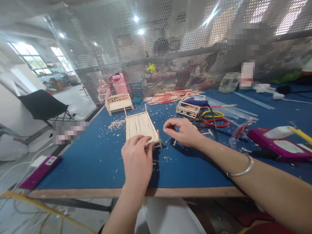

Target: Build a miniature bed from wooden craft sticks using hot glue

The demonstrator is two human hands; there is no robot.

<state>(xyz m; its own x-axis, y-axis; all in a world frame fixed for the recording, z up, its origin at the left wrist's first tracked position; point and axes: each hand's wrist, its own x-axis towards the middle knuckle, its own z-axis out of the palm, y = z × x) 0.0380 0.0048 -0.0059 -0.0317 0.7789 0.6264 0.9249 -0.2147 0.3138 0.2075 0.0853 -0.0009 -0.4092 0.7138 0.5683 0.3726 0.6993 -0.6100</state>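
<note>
A small bed frame made of pale wooden sticks (140,126) lies on the blue table (97,159) in front of me. My left hand (136,159) grips its near end, fingers curled over the edge. To the right of the frame, my right hand (183,131) hovers just above the table with thumb and fingers pinched together; what they hold is too small to make out. A silver bangle (241,169) sits on my right wrist.
Wood scraps litter the table. A finished stick bench (119,103) and another stick frame (188,108) stand farther back, with a pile of red and pale sticks (168,96). Red and yellow handled tools (215,118) and a purple tray (280,144) lie right. A mesh screen separates other people behind.
</note>
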